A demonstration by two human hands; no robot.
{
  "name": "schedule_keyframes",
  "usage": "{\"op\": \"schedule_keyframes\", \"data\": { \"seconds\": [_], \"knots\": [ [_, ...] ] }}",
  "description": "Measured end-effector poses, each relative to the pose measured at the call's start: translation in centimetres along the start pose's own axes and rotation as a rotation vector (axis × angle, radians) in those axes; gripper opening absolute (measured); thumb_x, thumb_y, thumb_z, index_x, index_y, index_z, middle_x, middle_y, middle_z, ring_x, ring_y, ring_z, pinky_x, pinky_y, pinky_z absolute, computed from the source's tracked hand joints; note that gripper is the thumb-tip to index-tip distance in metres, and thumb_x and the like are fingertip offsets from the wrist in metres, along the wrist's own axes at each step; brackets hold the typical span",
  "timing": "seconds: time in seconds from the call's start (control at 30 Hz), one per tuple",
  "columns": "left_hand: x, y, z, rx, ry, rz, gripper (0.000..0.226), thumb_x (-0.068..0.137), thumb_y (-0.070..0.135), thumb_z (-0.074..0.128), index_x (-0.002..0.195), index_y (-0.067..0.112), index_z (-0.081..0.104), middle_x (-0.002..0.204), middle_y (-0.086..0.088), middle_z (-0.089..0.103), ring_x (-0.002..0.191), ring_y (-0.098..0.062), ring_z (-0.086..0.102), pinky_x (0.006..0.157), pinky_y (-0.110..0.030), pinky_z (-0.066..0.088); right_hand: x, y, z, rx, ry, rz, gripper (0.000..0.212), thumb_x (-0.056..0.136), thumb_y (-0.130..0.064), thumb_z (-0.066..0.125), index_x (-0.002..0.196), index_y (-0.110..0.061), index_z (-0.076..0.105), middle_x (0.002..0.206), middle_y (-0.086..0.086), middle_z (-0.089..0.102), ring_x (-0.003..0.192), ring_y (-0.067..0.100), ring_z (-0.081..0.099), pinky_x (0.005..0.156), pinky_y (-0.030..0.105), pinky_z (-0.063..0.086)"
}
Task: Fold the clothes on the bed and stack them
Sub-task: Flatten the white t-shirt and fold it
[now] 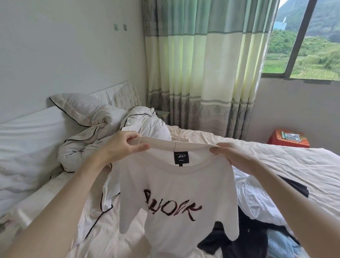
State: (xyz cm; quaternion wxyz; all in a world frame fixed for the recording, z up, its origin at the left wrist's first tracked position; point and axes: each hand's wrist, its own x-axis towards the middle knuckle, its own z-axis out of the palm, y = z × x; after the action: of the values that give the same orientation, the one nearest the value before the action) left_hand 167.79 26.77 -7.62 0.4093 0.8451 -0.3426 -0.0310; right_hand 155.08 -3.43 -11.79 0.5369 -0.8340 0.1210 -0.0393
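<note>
Green curtain (203, 62), pillow (78, 107), red stool (287, 140) (cluttered top).

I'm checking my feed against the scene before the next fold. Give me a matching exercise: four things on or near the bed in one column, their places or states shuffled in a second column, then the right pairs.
Things:
1. white T-shirt with dark red lettering
2. black garment
3. light blue knitted garment
4. orange plastic stool

Places or states:
A. on the floor under the window
B. held up by the shoulders, left hand and right hand
C. crumpled on the bed below the held shirt
D. at the right edge of the clothes pile

Pairs: 1-B, 2-C, 3-D, 4-A
</note>
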Motion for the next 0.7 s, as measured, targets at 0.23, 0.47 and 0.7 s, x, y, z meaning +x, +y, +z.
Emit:
{"op": "schedule_keyframes", "data": {
  "seconds": [0.23,0.47,0.7],
  "knots": [
    [-0.1,1.8,-5.6,-0.298,-0.101,0.003,0.021,0.092,0.021,0.056,0.108,0.021,0.069,0.098,0.005,0.074,0.084,-0.001,0.068,0.069,-0.008,0.049,0.2,-6.2,-5.4,0.408,-0.303,-0.147,0.021,0.079,-0.017,0.068,0.091,0.0,0.063,0.089,0.014,0.06,0.083,0.026,0.058,0.081,0.038,0.044],
    [2.4,2.9,-4.4,0.104,0.373,-0.025,0.017,0.093,0.014,0.058,0.103,0.003,0.067,0.093,-0.008,0.066,0.088,-0.021,0.057,0.082,-0.036,0.044,1.5,-8.7,-3.9,-0.265,0.366,-0.336,0.014,0.091,-0.017,0.06,0.076,-0.017,0.06,0.072,-0.001,0.058,0.07,0.016,0.051,0.061,0.025,0.037],
    [1.7,3.7,-3.8,0.274,0.37,-0.043,0.047,0.092,0.034,0.058,0.068,-0.005,0.049,0.063,-0.012,0.039,0.063,-0.022,0.037,0.059,-0.034,0.025,1.4,-6.4,-4.0,-0.424,0.63,-0.283,0.048,0.092,-0.045,0.053,0.057,-0.014,0.041,0.057,-0.004,0.046,0.068,0.03,0.044,0.06,0.037,0.029]
  ]
}}
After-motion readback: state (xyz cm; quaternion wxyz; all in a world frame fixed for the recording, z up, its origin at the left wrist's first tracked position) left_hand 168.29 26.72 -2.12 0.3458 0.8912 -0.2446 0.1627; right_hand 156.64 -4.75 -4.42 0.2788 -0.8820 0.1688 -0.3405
